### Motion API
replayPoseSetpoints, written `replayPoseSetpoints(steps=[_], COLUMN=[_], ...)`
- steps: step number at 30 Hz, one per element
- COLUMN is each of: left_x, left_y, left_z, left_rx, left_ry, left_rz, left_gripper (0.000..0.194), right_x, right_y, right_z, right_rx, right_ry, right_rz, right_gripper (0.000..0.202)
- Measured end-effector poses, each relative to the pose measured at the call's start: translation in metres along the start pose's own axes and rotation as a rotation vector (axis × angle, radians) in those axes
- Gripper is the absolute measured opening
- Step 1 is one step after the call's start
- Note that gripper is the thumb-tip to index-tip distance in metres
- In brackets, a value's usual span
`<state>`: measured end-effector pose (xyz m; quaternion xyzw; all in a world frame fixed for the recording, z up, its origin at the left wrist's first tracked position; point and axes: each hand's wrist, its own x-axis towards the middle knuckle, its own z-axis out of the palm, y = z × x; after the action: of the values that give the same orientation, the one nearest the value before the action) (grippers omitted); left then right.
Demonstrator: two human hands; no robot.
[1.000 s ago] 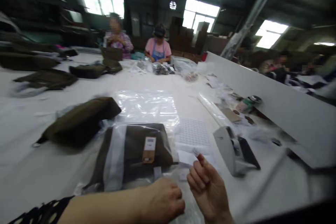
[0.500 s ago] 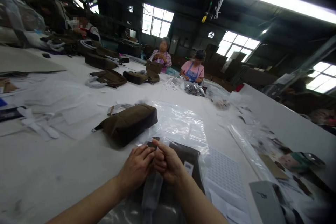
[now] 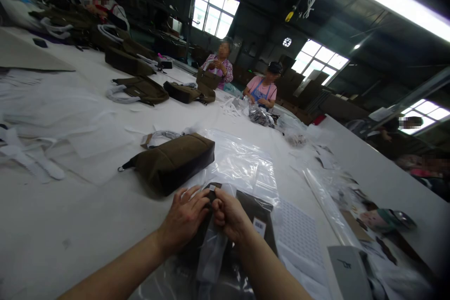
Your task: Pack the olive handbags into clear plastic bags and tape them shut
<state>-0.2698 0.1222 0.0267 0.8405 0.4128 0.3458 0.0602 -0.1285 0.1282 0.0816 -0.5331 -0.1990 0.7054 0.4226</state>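
A dark brown bag [image 3: 253, 202] in clear plastic lies flat in front of me, with a barcode label [image 3: 259, 226] on its right side. White wrapping [image 3: 212, 254] runs down its middle. My right hand [image 3: 230, 214] is closed, thumb and forefinger pinching a small white sticker [image 3: 212, 188] near the bag's far edge. My left hand [image 3: 183, 219] rests palm down on the bag's left part, fingers spread and fingertips close to the sticker; its thumb is hidden. Just beyond stands a brown handbag [image 3: 176, 161] with a wrapped handle.
Clear plastic bags [image 3: 242, 159] lie past my hands, and a patterned white sheet [image 3: 300, 229] to the right. A grey box-like object [image 3: 348, 269] and a jar [image 3: 388, 220] are at far right. More brown bags [image 3: 140, 89] lie across the table; co-workers sit beyond.
The view has shifted and tilted a little. My fingers have parted slightly, and the small white sticker now shows between my fingertips. Both hands stay at the bag's far edge.
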Motion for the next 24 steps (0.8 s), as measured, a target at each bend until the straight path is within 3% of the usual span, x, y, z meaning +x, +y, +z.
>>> replayPoseSetpoints(steps=[6, 11, 13, 16, 18, 20, 22, 24], left_x=[0.013, 0.016, 0.018, 0.020, 0.011, -0.012, -0.049, -0.093], left_y=[-0.016, -0.023, -0.022, -0.021, -0.026, -0.036, -0.050, -0.062], left_z=[0.010, 0.015, 0.016, 0.012, 0.002, -0.014, -0.031, -0.045], left_rx=[0.013, -0.001, -0.013, -0.043, -0.078, -0.126, -0.196, -0.260], left_ry=[-0.173, -0.236, -0.248, -0.240, -0.202, -0.192, -0.289, -0.436], left_rz=[0.034, 0.100, 0.109, 0.090, 0.007, -0.179, -0.442, -0.673], left_gripper=[0.028, 0.031, 0.033, 0.036, 0.035, 0.042, 0.056, 0.055], right_x=[0.002, 0.004, 0.006, 0.007, 0.001, -0.009, -0.018, -0.020], right_y=[0.008, 0.025, 0.025, 0.018, 0.013, 0.012, 0.015, 0.023], right_z=[0.001, 0.004, 0.005, 0.005, 0.003, 0.003, 0.008, 0.023], right_rx=[-0.106, -0.226, -0.259, -0.185, -0.154, -0.311, -0.667, -1.078], right_ry=[-0.011, 0.039, 0.005, 0.012, 0.086, 0.098, -0.060, -0.363], right_rz=[-0.091, -0.296, -0.300, -0.205, -0.257, -0.429, -0.618, -0.748], right_gripper=[0.053, 0.087, 0.083, 0.062, 0.057, 0.053, 0.046, 0.050])
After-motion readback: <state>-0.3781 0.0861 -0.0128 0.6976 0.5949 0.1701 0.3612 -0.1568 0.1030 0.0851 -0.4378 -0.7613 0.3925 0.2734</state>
